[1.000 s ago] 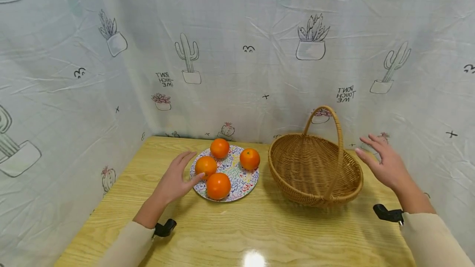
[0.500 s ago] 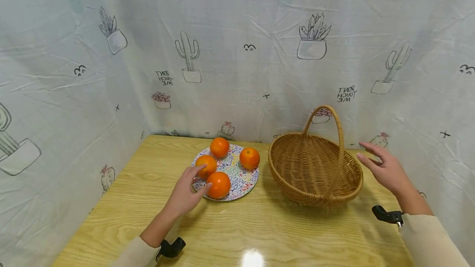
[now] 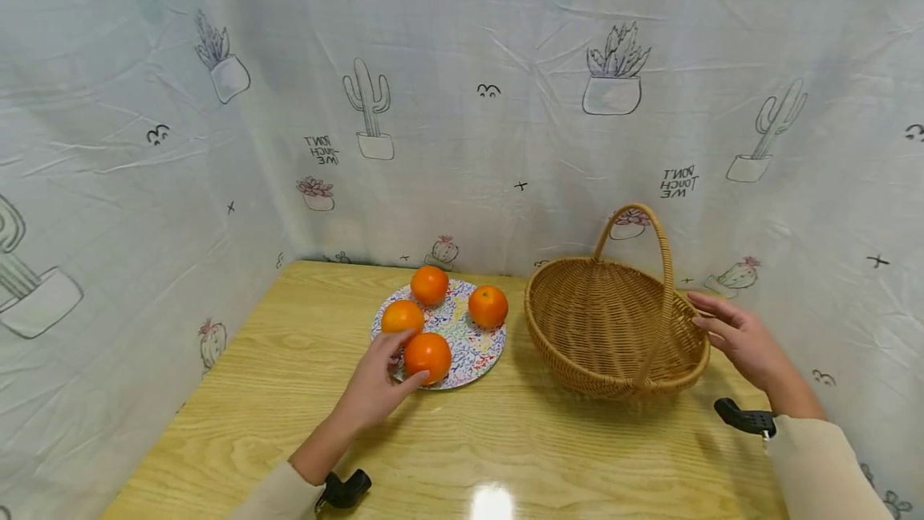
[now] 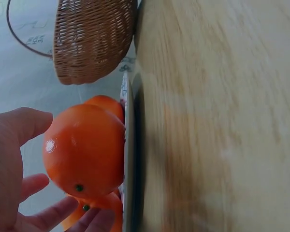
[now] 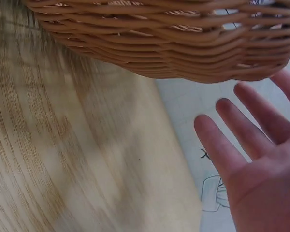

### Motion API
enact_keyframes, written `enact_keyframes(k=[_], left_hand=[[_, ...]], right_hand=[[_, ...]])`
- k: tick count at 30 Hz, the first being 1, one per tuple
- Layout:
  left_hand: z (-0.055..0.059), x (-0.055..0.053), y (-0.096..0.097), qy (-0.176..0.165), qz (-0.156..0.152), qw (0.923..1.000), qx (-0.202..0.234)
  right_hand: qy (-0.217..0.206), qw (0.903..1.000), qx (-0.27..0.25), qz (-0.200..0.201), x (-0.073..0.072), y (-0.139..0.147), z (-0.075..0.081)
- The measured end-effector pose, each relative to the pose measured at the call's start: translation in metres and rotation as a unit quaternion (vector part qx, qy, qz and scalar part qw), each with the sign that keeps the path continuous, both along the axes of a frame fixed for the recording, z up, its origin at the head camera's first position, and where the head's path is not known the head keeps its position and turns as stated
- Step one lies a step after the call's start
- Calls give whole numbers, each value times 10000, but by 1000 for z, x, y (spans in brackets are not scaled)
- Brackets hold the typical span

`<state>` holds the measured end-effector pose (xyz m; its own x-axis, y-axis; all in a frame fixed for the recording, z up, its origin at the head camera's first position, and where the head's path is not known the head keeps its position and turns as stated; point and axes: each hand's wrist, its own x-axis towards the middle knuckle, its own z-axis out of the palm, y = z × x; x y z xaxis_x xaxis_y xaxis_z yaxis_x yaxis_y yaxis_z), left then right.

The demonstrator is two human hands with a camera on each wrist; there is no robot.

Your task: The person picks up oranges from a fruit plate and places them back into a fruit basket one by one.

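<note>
My left hand (image 3: 381, 379) is spread around the nearest orange (image 3: 427, 359), thumb on the near side and fingers on the left. In the left wrist view the thumb (image 4: 31, 123) and fingers (image 4: 53, 215) stand loosely about the orange, not curled tight. It lies with several others on a round plate (image 3: 469, 363) patterned in many colours. At the right, my right hand (image 3: 742, 341) reaches the right rim of a wicker basket (image 3: 595, 327) with a tall arched handle. Straight fingers (image 5: 222, 142) show just outside the basket wall in the right wrist view.
The plate and basket stand side by side on a wooden table (image 3: 447, 456). A pale curtain (image 3: 433, 143) printed with potted cacti hangs behind the table and at both sides. Further oranges (image 3: 488, 307) sit toward the plate's back and right.
My left hand has moved right and toward me, from the plate's left edge to around the nearest orange. My right hand has come down and left to the basket's rim. Oranges and basket stay put.
</note>
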<state>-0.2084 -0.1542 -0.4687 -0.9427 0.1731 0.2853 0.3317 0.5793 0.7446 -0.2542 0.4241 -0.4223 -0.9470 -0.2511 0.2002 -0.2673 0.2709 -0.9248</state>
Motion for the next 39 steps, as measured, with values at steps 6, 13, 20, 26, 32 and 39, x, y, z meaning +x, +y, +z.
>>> enact_keyframes(k=[6, 13, 20, 26, 32, 39], left_hand=[[-4, -2, 6, -307, 85, 9992, 222], [-7, -5, 10, -356, 180, 9987, 327], [-11, -10, 12, -379, 230, 9984, 347], [-12, -11, 14, -384, 332, 9984, 263], [-14, -12, 14, -358, 343, 9984, 266], [-14, -11, 15, -344, 343, 9983, 331]], right_hand=[[-583, 9824, -1456, 1014, -2, 4, -8], [-774, 9568, -2148, 1803, -4, 9, -15], [-1048, 9288, -2671, 2344, -5, 16, -22], [-1222, 9115, -2975, 2564, -8, 19, -26], [-1295, 9026, -3106, 2684, -7, 19, -28], [-1346, 9015, -3109, 2693, -7, 19, -28]])
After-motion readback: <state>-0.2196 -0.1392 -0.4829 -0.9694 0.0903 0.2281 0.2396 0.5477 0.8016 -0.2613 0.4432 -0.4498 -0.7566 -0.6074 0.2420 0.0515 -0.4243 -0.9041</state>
